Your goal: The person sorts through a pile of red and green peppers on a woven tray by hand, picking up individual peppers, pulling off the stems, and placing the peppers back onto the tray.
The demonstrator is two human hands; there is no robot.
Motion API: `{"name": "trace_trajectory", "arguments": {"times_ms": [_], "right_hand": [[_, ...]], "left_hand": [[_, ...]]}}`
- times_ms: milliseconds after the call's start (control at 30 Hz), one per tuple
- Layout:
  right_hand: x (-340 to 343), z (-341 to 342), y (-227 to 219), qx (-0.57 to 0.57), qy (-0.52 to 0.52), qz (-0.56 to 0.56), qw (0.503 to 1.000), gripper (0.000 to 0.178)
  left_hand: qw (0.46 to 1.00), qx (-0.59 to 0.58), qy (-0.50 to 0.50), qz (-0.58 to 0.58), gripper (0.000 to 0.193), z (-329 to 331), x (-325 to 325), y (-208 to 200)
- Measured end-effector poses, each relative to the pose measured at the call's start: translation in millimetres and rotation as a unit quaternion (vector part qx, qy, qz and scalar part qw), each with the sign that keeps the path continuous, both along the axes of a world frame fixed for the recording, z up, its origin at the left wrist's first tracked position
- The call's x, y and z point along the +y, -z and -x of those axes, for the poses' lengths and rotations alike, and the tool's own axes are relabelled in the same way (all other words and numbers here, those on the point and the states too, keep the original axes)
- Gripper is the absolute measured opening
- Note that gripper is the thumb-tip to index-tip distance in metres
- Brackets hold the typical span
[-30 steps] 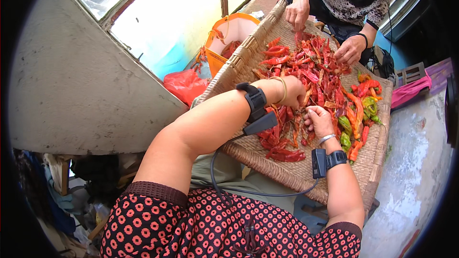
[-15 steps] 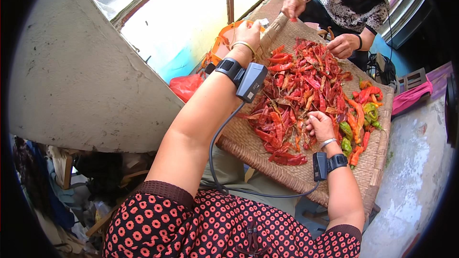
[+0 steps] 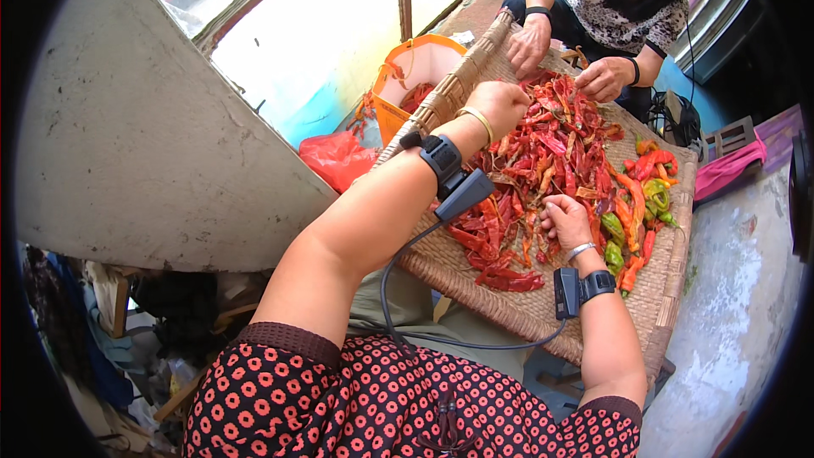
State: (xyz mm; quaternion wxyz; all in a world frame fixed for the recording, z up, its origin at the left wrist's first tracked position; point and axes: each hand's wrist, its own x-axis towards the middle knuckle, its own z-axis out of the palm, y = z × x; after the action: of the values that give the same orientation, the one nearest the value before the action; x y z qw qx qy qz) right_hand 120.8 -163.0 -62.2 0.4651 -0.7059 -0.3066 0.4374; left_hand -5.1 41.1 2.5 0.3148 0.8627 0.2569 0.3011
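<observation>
Left hand (image 3: 500,108): out over the tray's left side, fingers curled in at the heap's upper-left edge; whether they pinch a pepper, this view can't tell.
Right hand (image 3: 570,222): down at the heap's near side, thumb and fingertips drawn together; anything between them is too small to tell.
Red peppers (image 3: 547,157): wrinkled, heaped across the middle of the woven tray (image 3: 657,288), right by both hands!
Mixed peppers (image 3: 634,203): orange, green and red, gathered along the tray's right side, beside the heap.
Far end: a co-worker (image 3: 623,13), both hands at the heap.
Off left: an orange bucket (image 3: 390,121) with red peppers inside, a red plastic bag (image 3: 335,159) near it.
</observation>
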Motion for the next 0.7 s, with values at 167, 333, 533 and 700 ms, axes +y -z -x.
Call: {"name": "trace_trajectory", "arguments": {"times_ms": [167,333,533,700], "right_hand": [[-2,2,-5,-0.011,-0.001,0.003,1.000,0.012],[-1,4,-27,-0.095,-0.037,-0.024,0.994,0.013],[-8,-12,-54,-0.519,-0.108,0.074,0.845,0.019],[-15,-17,-53,-0.589,-0.056,0.172,0.788,0.025]], "left_hand": [[0.901,0.372,0.174,-0.139,0.036,-3,-26,10],[0.865,0.428,0.190,-0.178,0.044,-5,-38,13],[0.854,0.457,0.208,-0.134,0.037,-6,-34,14],[0.892,0.404,0.132,-0.154,0.034,-3,-35,7]]}}
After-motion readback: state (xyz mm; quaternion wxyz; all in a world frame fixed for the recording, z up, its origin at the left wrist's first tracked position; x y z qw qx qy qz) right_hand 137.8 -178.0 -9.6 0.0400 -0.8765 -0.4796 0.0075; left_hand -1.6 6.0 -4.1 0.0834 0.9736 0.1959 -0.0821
